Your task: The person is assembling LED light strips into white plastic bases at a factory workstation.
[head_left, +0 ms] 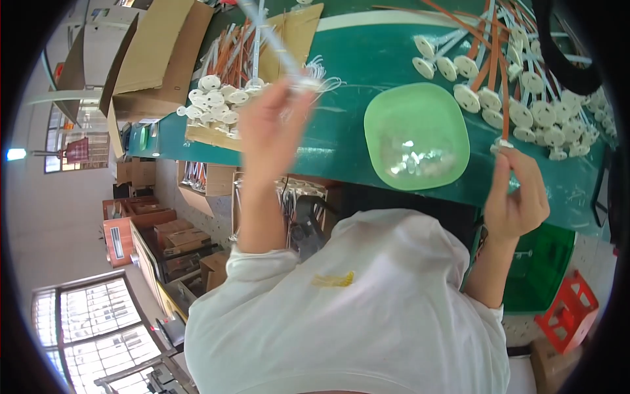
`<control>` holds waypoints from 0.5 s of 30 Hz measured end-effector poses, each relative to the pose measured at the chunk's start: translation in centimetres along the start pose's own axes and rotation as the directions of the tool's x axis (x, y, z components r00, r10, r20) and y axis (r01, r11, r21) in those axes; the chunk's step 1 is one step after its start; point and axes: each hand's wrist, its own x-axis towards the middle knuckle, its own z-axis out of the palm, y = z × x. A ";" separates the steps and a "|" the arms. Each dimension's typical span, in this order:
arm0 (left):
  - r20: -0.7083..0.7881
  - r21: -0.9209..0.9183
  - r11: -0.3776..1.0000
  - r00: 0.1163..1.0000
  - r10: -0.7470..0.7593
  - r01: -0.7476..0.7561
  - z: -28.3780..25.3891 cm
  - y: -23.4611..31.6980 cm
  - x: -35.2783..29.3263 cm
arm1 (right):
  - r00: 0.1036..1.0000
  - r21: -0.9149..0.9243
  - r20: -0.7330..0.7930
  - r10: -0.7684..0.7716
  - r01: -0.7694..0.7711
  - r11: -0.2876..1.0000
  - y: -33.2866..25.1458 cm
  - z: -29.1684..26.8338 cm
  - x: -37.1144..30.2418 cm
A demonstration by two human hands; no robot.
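My left hand [272, 134], blurred by motion, is raised over the left part of the green table. Its fingers are closed at the lower end of a long pale strip [274, 41], which slants up and away; a white end piece shows at the fingertips. At the right, my right hand [518, 197] pinches the white end of an orange-brown strip [506, 118]. Between the hands stands a light green bowl [417, 93] with small shiny clear pieces [410, 154] in it. White cords [320, 73] lie just beyond my left hand.
Strips with white round discs [213, 98] are heaped on cardboard at the left. A larger heap of disc-ended strips [545, 115] covers the table's right side. A cardboard box [154, 65] stands at the far left. Below the right edge are a green crate [541, 269] and a red stool [569, 312].
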 end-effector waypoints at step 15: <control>-0.143 0.914 0.375 0.988 -0.057 0.154 -17.5 -8.0 8.3 | 0.942 -0.169 0.037 0.333 -0.323 0.931 4.6 -3.1 -1.0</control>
